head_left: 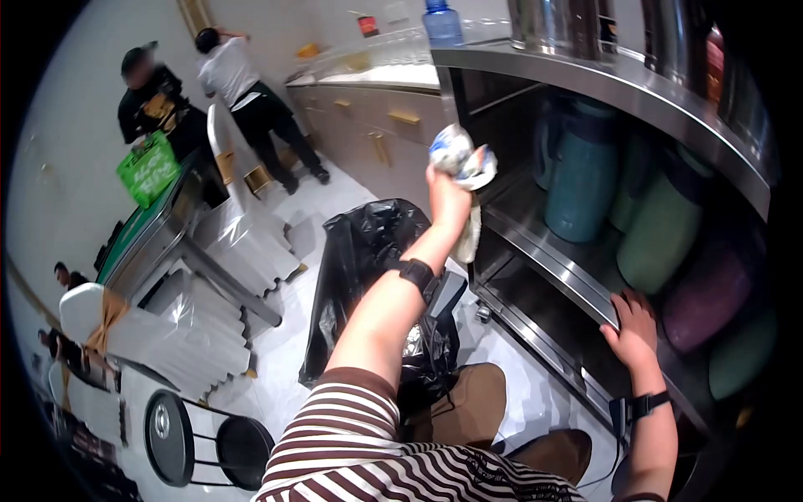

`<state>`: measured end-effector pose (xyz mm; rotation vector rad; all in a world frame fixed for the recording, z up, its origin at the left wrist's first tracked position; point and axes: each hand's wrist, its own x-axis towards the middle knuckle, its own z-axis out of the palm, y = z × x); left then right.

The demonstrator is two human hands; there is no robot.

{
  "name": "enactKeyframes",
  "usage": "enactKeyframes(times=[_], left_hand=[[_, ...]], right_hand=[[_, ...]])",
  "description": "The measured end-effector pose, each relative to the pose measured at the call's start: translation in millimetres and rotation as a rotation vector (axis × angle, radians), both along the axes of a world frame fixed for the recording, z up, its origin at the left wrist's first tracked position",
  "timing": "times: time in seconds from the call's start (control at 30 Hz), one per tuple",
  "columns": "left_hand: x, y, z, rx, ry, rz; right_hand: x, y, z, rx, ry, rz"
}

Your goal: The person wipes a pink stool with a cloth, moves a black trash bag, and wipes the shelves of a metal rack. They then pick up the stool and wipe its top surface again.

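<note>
Near the upper middle of the head view, my left hand (450, 201) is raised, closed on a crumpled white-and-blue wrapper (452, 151). A pale cloth (470, 234) hangs beside that hand at the cart's edge. My right hand (633, 328) rests with its fingers spread on the edge of the metal cart's middle shelf (544, 261), holding nothing. Thermos jugs in teal (579, 171), green (665, 222) and purple (709, 289) stand on that shelf. Below my left forearm is a bin with a black plastic bag (355, 251).
A blue bottle (442, 23) and shiny metal containers are on the cart's top. Drawers (376, 125) line the back wall. At left are covered chairs (159, 335), a green-topped table (138, 226), a black round-tiered stand (171, 435) and two standing people, one near a green bag (149, 170).
</note>
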<state>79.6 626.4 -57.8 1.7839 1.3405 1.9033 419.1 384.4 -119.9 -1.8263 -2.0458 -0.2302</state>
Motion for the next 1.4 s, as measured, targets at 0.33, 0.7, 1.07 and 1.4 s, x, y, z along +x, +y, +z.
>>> enactKeyframes(times=[0.33, 0.7, 1.07, 1.4], left_hand=[[10.3, 15.9, 110.8, 0.286, 0.999, 0.532], [8.7, 3.5, 60.7, 0.166, 1.089, 0.367], [3.3, -10.9, -56.8, -0.049, 0.918, -0.067], [9.9, -67.3, -21.3, -0.164, 0.136, -0.465]], right_hand=[[-3.5, 0.1, 5.4, -0.004, 0.065, -0.01], [-3.5, -4.2, 12.7, -0.047, 0.092, -0.036], [-0.9, -7.1, 14.2, -0.035, 0.142, -0.041], [2.7, -8.6, 11.0, -0.025, 0.133, -0.046]])
